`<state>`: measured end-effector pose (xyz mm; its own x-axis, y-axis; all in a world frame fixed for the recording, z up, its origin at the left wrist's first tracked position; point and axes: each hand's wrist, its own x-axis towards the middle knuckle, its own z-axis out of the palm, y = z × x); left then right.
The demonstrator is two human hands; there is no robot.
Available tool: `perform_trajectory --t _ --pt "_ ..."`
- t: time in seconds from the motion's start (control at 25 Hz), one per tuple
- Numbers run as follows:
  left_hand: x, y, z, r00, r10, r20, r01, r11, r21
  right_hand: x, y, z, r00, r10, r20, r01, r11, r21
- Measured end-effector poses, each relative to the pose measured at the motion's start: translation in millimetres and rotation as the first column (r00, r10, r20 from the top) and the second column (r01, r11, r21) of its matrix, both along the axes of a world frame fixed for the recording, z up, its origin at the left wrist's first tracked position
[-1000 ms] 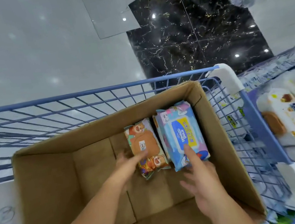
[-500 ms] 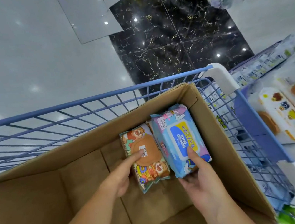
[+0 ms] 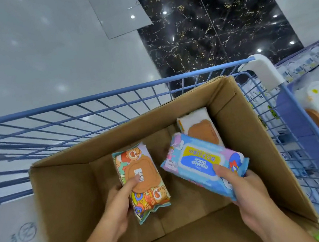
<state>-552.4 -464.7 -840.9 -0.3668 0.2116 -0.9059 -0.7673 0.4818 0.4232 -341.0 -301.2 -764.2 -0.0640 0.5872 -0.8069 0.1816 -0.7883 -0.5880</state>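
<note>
cart (image 3: 107, 94) > cardboard box (image 3: 66, 199) | step, likely: lifting packs out; next: clearing box rim | blue wipes pack (image 3: 194, 157): tilted over white pack (image 3: 197, 127), long axis far-left to near-right, near end clamped by right hand (image 3: 244, 189) | bear-print pack (image 3: 138, 166): lengthwise, pointing away, pinched by left hand (image 3: 118, 208)
</note>
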Motion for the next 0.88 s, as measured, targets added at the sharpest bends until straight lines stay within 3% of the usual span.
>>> perform_trajectory --t 0.08,0.16,0.2,0.28,0.36,0.44,0.48,0.52,0.56,0.6,0.64,0.72,0.76,0.84,0.88 --pt "-11.1 -28.1 1.1 0.998 0.055 -0.039 -0.056 0.998 -0.015 -1.3 -1.5 -3.2 0.980 0.185 0.077 -0.185 0.983 -0.004" --pt "-18.4 -50.0 3.9 0.992 0.092 -0.081 -0.096 0.995 -0.041 -7.9 2.9 -11.6 0.864 0.468 0.187 -0.474 0.880 -0.012" --pt "-20.1 -58.6 3.1 0.991 0.096 -0.094 -0.101 0.994 -0.052 -12.6 8.1 -16.0 0.726 0.634 0.267 -0.654 0.756 -0.018" --pt "-20.1 -67.7 3.4 0.992 0.071 -0.109 -0.077 0.996 -0.052 -31.8 21.6 -23.6 0.300 0.865 0.403 -0.931 0.358 -0.076" --pt "-18.2 -70.1 1.6 0.993 0.048 -0.112 -0.053 0.998 -0.045 -65.6 33.4 -32.3 -0.121 0.884 0.452 -0.988 -0.062 -0.142" --pt "-13.3 -71.7 0.1 0.992 0.059 -0.110 -0.064 0.997 -0.041 -103.4 39.9 -41.1 -0.371 0.822 0.433 -0.928 -0.318 -0.191" --pt "-10.7 -71.2 1.3 0.992 0.084 -0.097 -0.088 0.995 -0.038 -118.1 40.5 -46.5 -0.415 0.792 0.447 -0.910 -0.372 -0.185" --pt "-9.0 -72.7 -0.3 0.990 0.119 -0.076 -0.122 0.992 -0.036 -126.3 38.4 -52.9 -0.397 0.766 0.505 -0.914 -0.378 -0.145" --pt "-7.1 -74.2 -1.6 0.986 0.153 -0.059 -0.155 0.987 -0.033 -127.7 35.4 -59.2 -0.298 0.749 0.592 -0.943 -0.326 -0.062" --pt "-4.8 -75.9 -2.8 0.982 0.182 -0.042 -0.184 0.982 -0.034 -121.3 30.0 -62.2 -0.131 0.735 0.665 -0.972 -0.228 0.061" --pt "-2.8 -77.3 -3.5 0.978 0.206 -0.028 -0.207 0.978 -0.032 -105.9 19.5 -64.4 0.052 0.719 0.693 -0.977 -0.106 0.184" --pt "1.6 -78.3 -5.2 0.968 0.250 -0.008 -0.250 0.968 -0.019 -64.3 -13.5 -63.4 0.394 0.635 0.664 -0.918 0.236 0.319" --pt "3.7 -78.1 -4.7 0.963 0.269 0.003 -0.269 0.963 -0.015 -46.6 -30.5 -62.8 0.504 0.563 0.655 -0.856 0.429 0.289" --pt "8.1 -74.0 -3.8 0.953 0.301 0.021 -0.301 0.954 -0.005 -26.8 -49.9 -65.2 0.709 0.471 0.525 -0.556 0.831 0.005" --pt "9.6 -71.1 -3.4 0.947 0.321 0.029 -0.321 0.947 0.001 -25.3 -52.8 -69.0 0.819 0.433 0.375 -0.377 0.900 -0.218"
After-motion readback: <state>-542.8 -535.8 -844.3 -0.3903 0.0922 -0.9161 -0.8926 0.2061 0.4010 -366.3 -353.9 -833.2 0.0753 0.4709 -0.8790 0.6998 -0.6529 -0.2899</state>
